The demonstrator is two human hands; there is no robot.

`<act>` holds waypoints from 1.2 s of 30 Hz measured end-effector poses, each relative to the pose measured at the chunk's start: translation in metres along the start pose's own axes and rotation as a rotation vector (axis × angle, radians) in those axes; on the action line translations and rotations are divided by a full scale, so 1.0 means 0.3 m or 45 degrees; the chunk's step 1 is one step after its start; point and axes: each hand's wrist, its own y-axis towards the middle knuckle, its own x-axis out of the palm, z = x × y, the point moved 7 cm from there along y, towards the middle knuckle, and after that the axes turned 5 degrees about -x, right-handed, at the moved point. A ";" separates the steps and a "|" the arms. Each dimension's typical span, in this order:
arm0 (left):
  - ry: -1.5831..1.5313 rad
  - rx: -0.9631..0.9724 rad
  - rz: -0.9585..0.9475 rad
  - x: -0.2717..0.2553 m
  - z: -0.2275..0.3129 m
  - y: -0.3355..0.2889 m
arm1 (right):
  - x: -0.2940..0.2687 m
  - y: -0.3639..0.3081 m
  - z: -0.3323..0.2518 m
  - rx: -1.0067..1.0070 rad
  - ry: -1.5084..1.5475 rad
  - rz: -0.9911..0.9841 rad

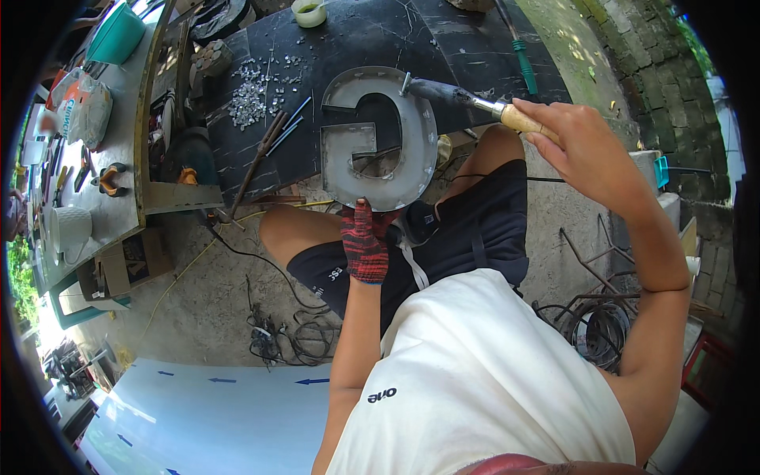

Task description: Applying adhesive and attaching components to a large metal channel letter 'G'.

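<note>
A large grey metal letter G (417,170) with raised edges and whitish spots along its rim leans between my lap and the dark tabletop. My left hand (365,247), in a red and black knit glove with a bare thumb tip, is closed on its lower edge. My bare right hand (574,138) wraps round the wooden handle of a tool (522,121) with a shiny metal collar and a long dark shaft. The shaft's far end, where a small silvery piece shows, lies over the letter's upper right. Whether it touches the metal I cannot tell.
Small metal bits (249,99) lie scattered on the black marble-patterned table (356,39), near thin rods (289,134) and a round pale container (309,13). A green-handled tool (523,67) rests at the right. Cords (313,336) cover the floor; a cluttered workbench (119,190) stands left.
</note>
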 end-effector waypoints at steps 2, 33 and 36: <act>0.003 -0.007 0.007 0.006 0.003 -0.003 | -0.002 0.003 -0.003 -0.014 -0.002 0.000; -0.019 -0.022 -0.006 -0.003 -0.002 0.008 | -0.034 0.051 0.084 -0.019 -0.117 -0.083; -0.007 -0.014 -0.018 0.003 0.000 0.001 | -0.027 0.048 0.085 -0.003 -0.124 -0.116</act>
